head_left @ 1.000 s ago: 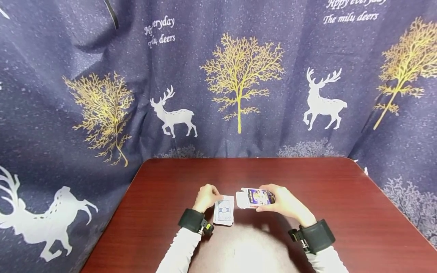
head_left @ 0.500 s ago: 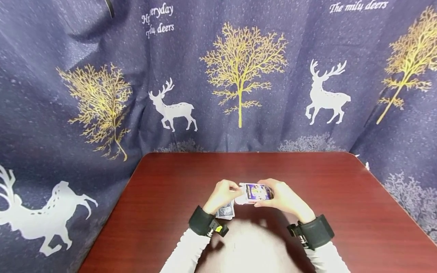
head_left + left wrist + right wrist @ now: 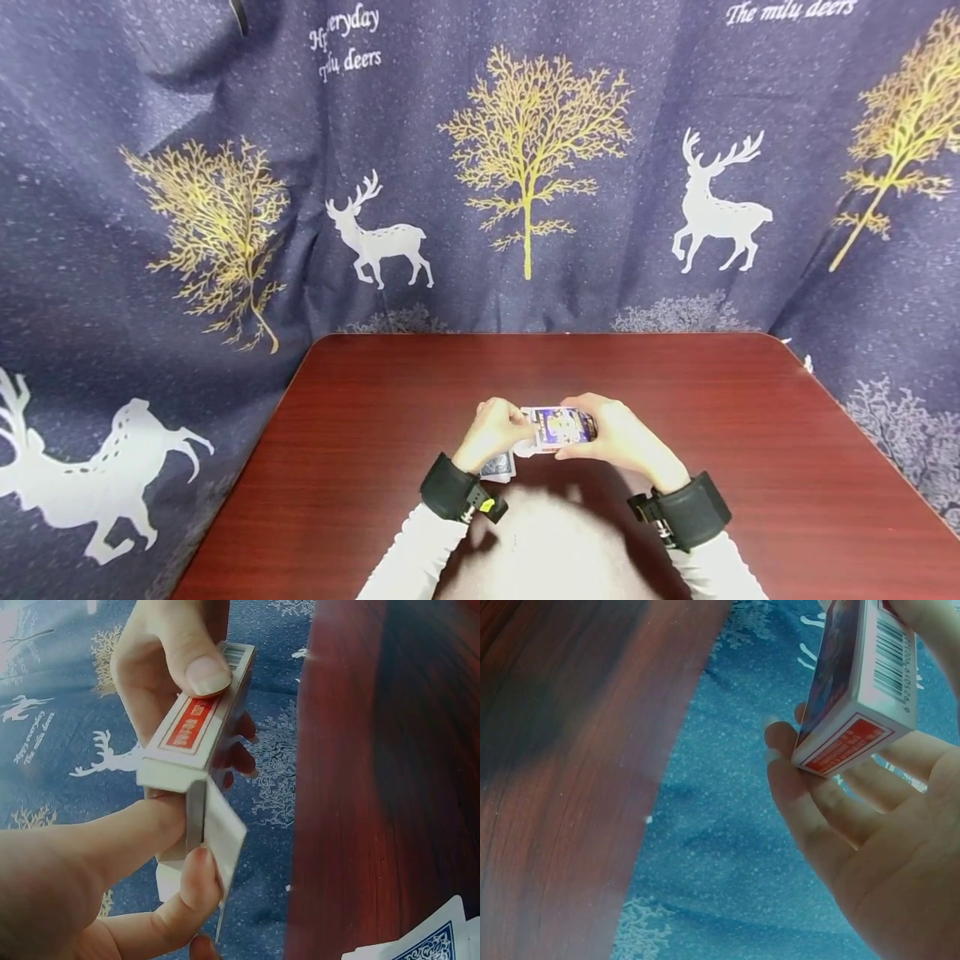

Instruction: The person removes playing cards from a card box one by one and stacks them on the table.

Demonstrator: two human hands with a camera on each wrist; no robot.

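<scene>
A playing-card box (image 3: 564, 427) with a purple picture on its face is held above the red-brown table (image 3: 360, 417). My right hand (image 3: 622, 437) grips the box (image 3: 853, 690) round its body, thumb on the barcode side. My left hand (image 3: 495, 429) pinches the box's open white flap (image 3: 217, 840) between finger and thumb at the left end. A pile of blue-backed cards (image 3: 498, 467) lies on the table under my left wrist; its corner (image 3: 424, 941) shows in the left wrist view.
A dark blue curtain (image 3: 525, 167) printed with gold trees and white deer hangs behind and beside the table. The table's far edge (image 3: 547, 335) runs just in front of it. Black bands sit on both wrists.
My left hand left the card pile and rose to the right, taking hold of the box's flap. The right hand drew the box slightly left and nearer.
</scene>
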